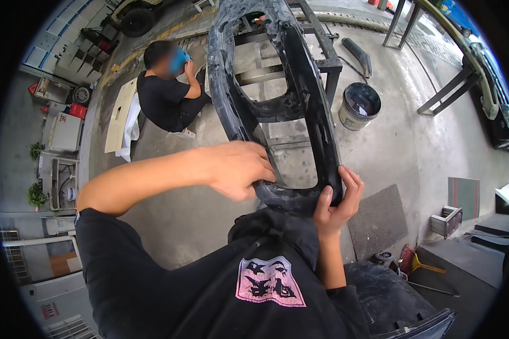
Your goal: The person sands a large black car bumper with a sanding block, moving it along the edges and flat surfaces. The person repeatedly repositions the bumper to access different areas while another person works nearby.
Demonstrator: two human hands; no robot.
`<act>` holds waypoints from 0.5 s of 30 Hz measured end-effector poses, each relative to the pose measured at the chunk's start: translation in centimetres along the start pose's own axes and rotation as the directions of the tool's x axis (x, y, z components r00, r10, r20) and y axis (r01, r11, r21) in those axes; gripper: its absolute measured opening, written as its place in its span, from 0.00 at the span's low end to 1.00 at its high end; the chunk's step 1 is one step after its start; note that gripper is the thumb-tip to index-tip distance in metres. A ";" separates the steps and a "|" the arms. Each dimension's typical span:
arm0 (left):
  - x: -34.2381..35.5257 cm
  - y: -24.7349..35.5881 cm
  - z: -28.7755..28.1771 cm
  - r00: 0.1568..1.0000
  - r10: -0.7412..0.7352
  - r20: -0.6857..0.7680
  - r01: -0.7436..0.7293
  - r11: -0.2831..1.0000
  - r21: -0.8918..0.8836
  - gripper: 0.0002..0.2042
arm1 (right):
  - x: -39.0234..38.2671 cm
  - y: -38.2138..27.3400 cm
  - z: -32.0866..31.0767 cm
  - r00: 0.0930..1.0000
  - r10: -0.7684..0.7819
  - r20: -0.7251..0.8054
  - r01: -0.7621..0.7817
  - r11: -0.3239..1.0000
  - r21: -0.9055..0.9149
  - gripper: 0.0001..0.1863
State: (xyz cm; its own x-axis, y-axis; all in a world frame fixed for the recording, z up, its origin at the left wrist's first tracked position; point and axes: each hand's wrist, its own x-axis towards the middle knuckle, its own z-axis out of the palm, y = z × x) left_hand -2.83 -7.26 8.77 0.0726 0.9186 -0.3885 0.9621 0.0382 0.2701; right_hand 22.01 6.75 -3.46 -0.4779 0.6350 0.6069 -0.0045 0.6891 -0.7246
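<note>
A long black vehicle body panel (314, 113) with large window-like openings stretches away from me, its surface patched with dull grey scuffs. Its near end comes close to my chest. My left hand (240, 169) reaches across to the panel's near left edge, fingers curled down against it and slightly blurred. Anything under those fingers is hidden. At the near right corner, my right hand (339, 203) grips the panel, with the thumb on the near side and fingers along the outer edge.
A dark metal stand (329, 63) supports the panel. To its right are a bucket (353, 121) of dark liquid and a grey mat (377, 221). A co-worker (167, 93) in black crouches at left beside a cream panel (120, 117). A broom (415, 263) lies at lower right.
</note>
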 end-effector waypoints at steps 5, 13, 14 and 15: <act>0.5 1.0 0.6 0.999 0.038 0.034 -0.033 0.988 -0.151 0.17 | 0.3 0.2 0.0 1.000 0.029 -0.009 -0.028 0.999 0.028 0.21; 4.3 10.4 3.7 0.982 -0.184 -0.051 0.157 0.930 -0.332 0.10 | 0.2 0.2 0.1 0.999 0.038 -0.007 -0.037 0.998 0.041 0.21; 4.5 10.4 4.2 0.980 -0.190 -0.067 0.150 0.911 -0.385 0.10 | 0.1 0.2 0.1 0.999 0.045 -0.011 -0.045 0.998 0.045 0.21; 4.6 10.3 4.6 0.977 -0.197 -0.083 0.141 0.888 -0.437 0.11 | 0.1 0.2 0.1 0.999 0.039 -0.003 -0.039 0.998 0.045 0.22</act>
State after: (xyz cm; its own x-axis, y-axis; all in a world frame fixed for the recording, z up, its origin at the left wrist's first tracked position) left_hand 8.64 -4.40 5.71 -0.1401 0.9227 -0.3592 0.7499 0.3358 0.5700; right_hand 21.91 6.87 -3.56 -0.4753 0.6626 0.5788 -0.0255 0.6472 -0.7619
